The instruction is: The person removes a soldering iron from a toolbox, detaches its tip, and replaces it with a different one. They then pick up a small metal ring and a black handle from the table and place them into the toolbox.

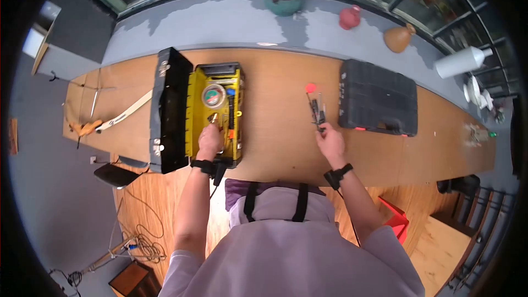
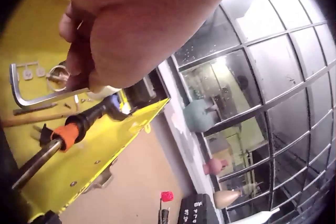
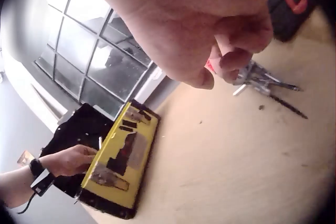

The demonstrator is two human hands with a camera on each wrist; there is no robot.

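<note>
Inside the yellow toolbox [image 1: 192,132], my left hand [image 1: 210,140] has its fingers curled around a brass-coloured metal piece [image 1: 213,117]; its shape is mostly hidden by the fingers. A bent silver bar [image 2: 44,99] runs under those fingertips in the left wrist view. Beside it lies a dark tool with an orange collar [image 2: 66,136] and a steel shaft. On the table, the fingers and thumb of my right hand [image 1: 331,142] pinch the near end of a bunch of drill bits [image 1: 317,113]; the right wrist view shows a twisted bit [image 3: 289,107] sticking out past the fingertips.
A clear round spool [image 1: 214,96] lies in the toolbox, whose black lid [image 1: 175,110] stands open on the left. Right of the bits sits a closed black case [image 1: 379,98]. A red disc [image 1: 311,87] lies beyond them. A wooden-handled saw [image 1: 126,111] rests far left.
</note>
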